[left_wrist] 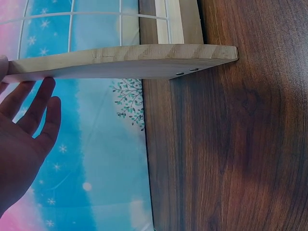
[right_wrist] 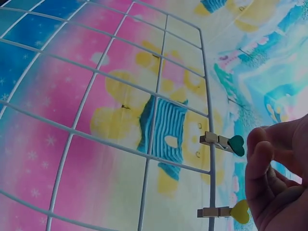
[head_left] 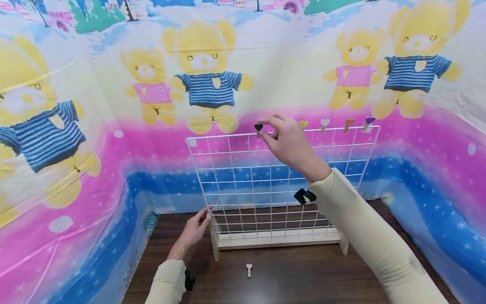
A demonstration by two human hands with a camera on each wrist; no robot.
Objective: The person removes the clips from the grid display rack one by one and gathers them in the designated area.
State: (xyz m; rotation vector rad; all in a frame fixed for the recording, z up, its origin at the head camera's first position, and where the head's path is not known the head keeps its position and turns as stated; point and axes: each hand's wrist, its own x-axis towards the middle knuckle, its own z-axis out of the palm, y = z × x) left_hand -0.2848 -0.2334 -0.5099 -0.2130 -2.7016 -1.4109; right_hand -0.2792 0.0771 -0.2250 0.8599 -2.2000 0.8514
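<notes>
A white wire grid (head_left: 243, 185) stands upright in a wooden base (head_left: 279, 241) on a dark wooden table (head_left: 303, 278), in front of a bright backdrop printed with teddy bears (head_left: 205, 76).

The right hand (head_left: 290, 141) is raised at the top edge of the grid, just beside a small peg with a dark green heart (head_left: 258, 127) that is clipped onto the top wire. The thumb and forefinger are bent toward each other close to the peg; in the right wrist view the fingertips (right_wrist: 257, 149) sit right next to the green heart (right_wrist: 236, 145) with a narrow gap, so they hold nothing there, though the head view cannot settle whether they touch it. Further along the same wire, past the hand, four more heart pegs are clipped on: yellow (head_left: 303, 124), white (head_left: 324, 123), orange (head_left: 348, 123) and purple (head_left: 369, 120). The yellow one (right_wrist: 239, 211) also shows in the right wrist view, next peg along from the green.

The left hand (head_left: 193, 232) is low at the left end of the base, fingers fairly straight and relaxed, resting against the upright wooden foot (left_wrist: 120, 61) and gripping nothing.

A loose peg with a pink heart (head_left: 249, 268) lies on the table in front of the base, between the two arms and well apart from both hands.
</notes>
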